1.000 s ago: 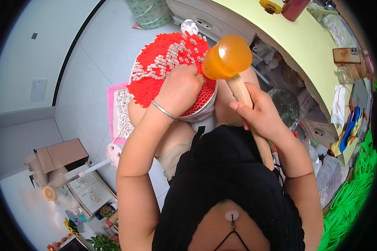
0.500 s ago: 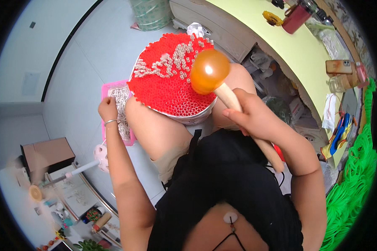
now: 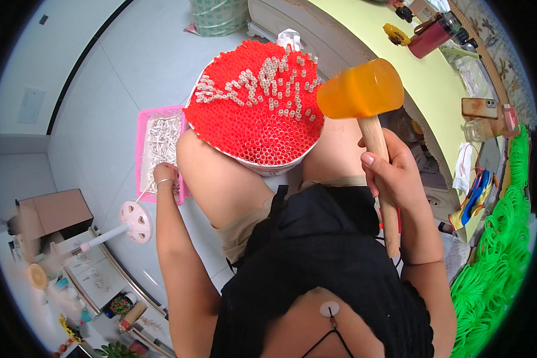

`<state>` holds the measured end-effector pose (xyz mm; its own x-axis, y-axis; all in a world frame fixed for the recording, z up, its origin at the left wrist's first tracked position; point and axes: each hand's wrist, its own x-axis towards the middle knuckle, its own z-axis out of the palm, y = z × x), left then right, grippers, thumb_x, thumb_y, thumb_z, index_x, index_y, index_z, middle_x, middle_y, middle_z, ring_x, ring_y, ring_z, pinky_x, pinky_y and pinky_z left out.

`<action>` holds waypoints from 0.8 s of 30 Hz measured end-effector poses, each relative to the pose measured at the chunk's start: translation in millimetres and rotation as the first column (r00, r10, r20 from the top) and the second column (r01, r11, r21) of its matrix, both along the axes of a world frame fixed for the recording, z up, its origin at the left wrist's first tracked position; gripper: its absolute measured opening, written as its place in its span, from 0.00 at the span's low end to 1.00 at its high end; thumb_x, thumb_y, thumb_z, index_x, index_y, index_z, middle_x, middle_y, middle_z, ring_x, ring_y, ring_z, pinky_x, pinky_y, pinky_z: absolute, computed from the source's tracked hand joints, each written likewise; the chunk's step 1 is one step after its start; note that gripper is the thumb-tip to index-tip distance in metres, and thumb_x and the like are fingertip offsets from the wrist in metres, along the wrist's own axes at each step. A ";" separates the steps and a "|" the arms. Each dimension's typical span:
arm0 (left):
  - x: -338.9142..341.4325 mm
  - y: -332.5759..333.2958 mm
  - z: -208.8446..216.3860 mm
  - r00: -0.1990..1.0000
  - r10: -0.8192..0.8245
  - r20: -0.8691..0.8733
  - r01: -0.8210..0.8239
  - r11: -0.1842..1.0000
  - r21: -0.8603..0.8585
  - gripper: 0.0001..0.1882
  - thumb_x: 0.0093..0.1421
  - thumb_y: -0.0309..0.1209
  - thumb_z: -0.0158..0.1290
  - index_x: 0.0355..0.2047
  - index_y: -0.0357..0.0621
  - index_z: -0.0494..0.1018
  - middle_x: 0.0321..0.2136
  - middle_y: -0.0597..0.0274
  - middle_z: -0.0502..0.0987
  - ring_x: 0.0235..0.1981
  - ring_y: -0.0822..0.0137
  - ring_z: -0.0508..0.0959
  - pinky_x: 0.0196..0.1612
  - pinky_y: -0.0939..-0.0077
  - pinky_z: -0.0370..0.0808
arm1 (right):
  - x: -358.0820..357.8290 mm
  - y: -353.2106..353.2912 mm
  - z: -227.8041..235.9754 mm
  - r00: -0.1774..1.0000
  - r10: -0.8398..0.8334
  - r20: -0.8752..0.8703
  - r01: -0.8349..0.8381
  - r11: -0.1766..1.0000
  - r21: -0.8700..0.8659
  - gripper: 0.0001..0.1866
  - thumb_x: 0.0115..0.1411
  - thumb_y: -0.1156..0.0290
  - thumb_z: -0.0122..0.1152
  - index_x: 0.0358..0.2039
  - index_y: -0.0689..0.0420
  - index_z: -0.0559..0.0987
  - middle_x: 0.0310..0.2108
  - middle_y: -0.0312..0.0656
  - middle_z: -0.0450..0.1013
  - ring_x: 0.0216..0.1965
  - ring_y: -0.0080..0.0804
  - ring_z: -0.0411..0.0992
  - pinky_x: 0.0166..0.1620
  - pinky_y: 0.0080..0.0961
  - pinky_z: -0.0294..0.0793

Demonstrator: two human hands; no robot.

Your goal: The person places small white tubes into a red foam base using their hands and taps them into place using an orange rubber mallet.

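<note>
My right hand (image 3: 397, 167) is closed round the wooden handle of a mallet (image 3: 361, 90) with a translucent orange head. It is held upright, to the right of a round bundle of red tubes (image 3: 268, 143) packed in a container by my knees. Several short white tubes (image 3: 244, 86) stand up out of the bundle's far half. On the left, my left hand (image 3: 166, 172) reaches into a pink basket (image 3: 140, 140) filled with small white pieces (image 3: 163, 142). Its fingers are curled down at the pieces, and what they hold is hidden.
A yellow-green table (image 3: 400, 71) curves along the right, bearing a dark red bottle (image 3: 431, 40), a phone (image 3: 479, 107) and scissors-like tools. Green cords (image 3: 489, 262) pile at the right. A pale round-based stand (image 3: 136, 222) is below the basket. A wrapped roll (image 3: 219, 17) stands behind.
The mallet has moved right, away from the bundle, and its head now points up. My left hand has moved from the basket's left edge down into its near end.
</note>
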<state>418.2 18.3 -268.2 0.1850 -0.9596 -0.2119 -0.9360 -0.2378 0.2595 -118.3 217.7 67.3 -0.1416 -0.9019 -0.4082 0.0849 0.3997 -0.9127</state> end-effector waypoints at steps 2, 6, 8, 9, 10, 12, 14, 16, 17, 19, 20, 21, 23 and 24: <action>-0.9 2.2 28.8 0.918 0.276 -0.285 -0.327 0.933 -0.148 0.05 0.55 0.19 0.54 0.28 0.38 0.81 0.19 0.57 0.79 0.21 0.65 0.80 0.25 0.71 0.75 | -0.9 -1.9 -6.4 1.000 0.010 0.025 -0.009 1.000 -0.016 0.16 0.63 0.69 0.62 0.46 0.63 0.70 0.24 0.34 0.67 0.15 0.17 0.64 0.18 0.15 0.64; -87.8 -1.3 147.5 0.490 0.082 -0.868 -0.493 0.847 -0.199 0.07 0.62 0.19 0.53 0.40 0.30 0.77 0.28 0.57 0.80 0.26 0.68 0.80 0.28 0.78 0.79 | -5.2 -5.4 -15.1 1.000 -0.013 0.021 0.013 1.000 0.016 0.15 0.63 0.69 0.62 0.44 0.62 0.70 0.23 0.33 0.67 0.14 0.17 0.64 0.18 0.15 0.64; -162.3 18.4 214.9 0.433 -0.131 -0.892 -0.309 0.908 -0.283 0.08 0.62 0.19 0.53 0.41 0.30 0.76 0.31 0.56 0.80 0.28 0.67 0.81 0.33 0.76 0.81 | -7.6 -7.4 -19.2 0.999 -0.005 0.047 0.005 1.000 0.019 0.14 0.63 0.69 0.62 0.43 0.62 0.70 0.22 0.32 0.66 0.14 0.17 0.64 0.18 0.15 0.64; -204.8 30.8 243.5 0.425 -0.182 -0.887 -0.157 0.950 -0.270 0.08 0.62 0.19 0.54 0.42 0.30 0.76 0.32 0.54 0.81 0.31 0.66 0.83 0.36 0.76 0.81 | -10.5 -6.2 -21.2 0.999 -0.021 0.050 0.020 1.000 0.021 0.14 0.63 0.69 0.62 0.43 0.62 0.70 0.22 0.32 0.66 0.14 0.17 0.64 0.18 0.15 0.64; -231.2 45.8 266.1 0.276 -0.231 -0.933 -0.061 0.965 -0.257 0.09 0.62 0.18 0.54 0.43 0.31 0.76 0.35 0.54 0.81 0.33 0.66 0.84 0.37 0.77 0.81 | -9.3 -10.2 -20.2 0.998 0.018 0.059 -0.019 1.000 0.013 0.14 0.63 0.69 0.62 0.43 0.62 0.71 0.22 0.33 0.67 0.14 0.17 0.64 0.18 0.15 0.65; -282.5 60.9 283.4 0.308 -0.341 -0.888 0.151 0.939 -0.308 0.09 0.60 0.16 0.54 0.42 0.31 0.76 0.35 0.56 0.81 0.37 0.65 0.83 0.41 0.75 0.82 | -11.0 -10.7 -19.7 0.997 0.032 0.063 -0.033 0.999 0.010 0.15 0.63 0.69 0.62 0.44 0.62 0.71 0.23 0.33 0.67 0.14 0.16 0.64 0.18 0.15 0.65; -298.8 55.7 285.2 0.508 -0.687 -0.519 0.445 0.726 -0.524 0.11 0.57 0.16 0.57 0.42 0.34 0.76 0.34 0.56 0.81 0.36 0.65 0.84 0.39 0.75 0.81 | -9.0 -14.3 -18.5 0.994 0.084 0.073 -0.083 0.996 -0.012 0.17 0.63 0.68 0.62 0.47 0.64 0.71 0.23 0.33 0.68 0.14 0.16 0.65 0.19 0.15 0.65; -313.8 50.2 282.9 0.519 -0.806 -0.285 0.580 0.577 -0.575 0.12 0.56 0.17 0.57 0.42 0.35 0.76 0.34 0.55 0.81 0.35 0.63 0.84 0.39 0.74 0.81 | -8.6 -13.9 -18.2 0.994 0.067 0.090 -0.067 0.998 -0.005 0.16 0.62 0.68 0.63 0.46 0.63 0.71 0.23 0.33 0.68 0.14 0.17 0.64 0.18 0.15 0.65; -319.9 47.8 279.3 0.478 -0.844 -0.243 0.608 0.518 -0.602 0.11 0.55 0.18 0.57 0.40 0.36 0.77 0.33 0.53 0.81 0.34 0.57 0.82 0.38 0.69 0.80 | -9.3 -13.0 -18.6 0.994 0.051 0.099 -0.052 0.999 0.005 0.16 0.62 0.69 0.63 0.45 0.62 0.70 0.23 0.34 0.67 0.14 0.17 0.64 0.18 0.15 0.64; -327.2 44.1 277.2 0.431 -0.880 -0.199 0.639 0.453 -0.622 0.10 0.55 0.20 0.57 0.38 0.37 0.77 0.33 0.51 0.80 0.33 0.51 0.81 0.36 0.63 0.79 | -12.5 -11.4 -20.1 0.994 0.049 0.096 -0.049 0.999 0.005 0.16 0.62 0.68 0.63 0.45 0.62 0.70 0.23 0.34 0.67 0.14 0.17 0.64 0.18 0.15 0.64; -328.7 42.4 277.3 0.419 -0.895 -0.155 0.682 0.423 -0.597 0.12 0.54 0.18 0.57 0.40 0.37 0.76 0.33 0.51 0.80 0.33 0.52 0.81 0.37 0.65 0.79 | -14.3 -10.4 -21.1 0.995 0.056 0.087 -0.057 0.998 0.006 0.17 0.62 0.68 0.63 0.46 0.62 0.70 0.23 0.34 0.67 0.14 0.17 0.64 0.18 0.15 0.65; -330.3 41.1 277.3 0.406 -0.907 -0.110 0.723 0.393 -0.568 0.15 0.53 0.17 0.57 0.43 0.37 0.75 0.33 0.51 0.81 0.33 0.54 0.82 0.37 0.66 0.80 | -15.8 -9.4 -22.6 0.994 0.051 0.093 -0.052 0.999 0.006 0.17 0.62 0.68 0.63 0.46 0.62 0.70 0.23 0.34 0.67 0.14 0.17 0.64 0.18 0.15 0.65; -336.3 39.5 282.6 0.400 -0.914 -0.068 0.775 0.377 -0.507 0.17 0.53 0.17 0.56 0.45 0.37 0.74 0.32 0.50 0.80 0.32 0.53 0.82 0.36 0.64 0.79 | -18.2 -8.1 -25.6 0.993 0.056 0.099 -0.058 0.998 0.020 0.17 0.62 0.68 0.63 0.46 0.62 0.70 0.23 0.33 0.67 0.14 0.17 0.64 0.18 0.15 0.65; -339.3 38.9 286.5 0.395 -0.918 -0.027 0.818 0.364 -0.446 0.18 0.54 0.17 0.55 0.46 0.38 0.73 0.31 0.50 0.80 0.32 0.51 0.81 0.35 0.61 0.79 | -18.8 -7.7 -27.1 0.993 0.055 0.103 -0.057 0.998 0.020 0.17 0.62 0.68 0.63 0.46 0.62 0.70 0.23 0.33 0.67 0.14 0.17 0.64 0.18 0.15 0.65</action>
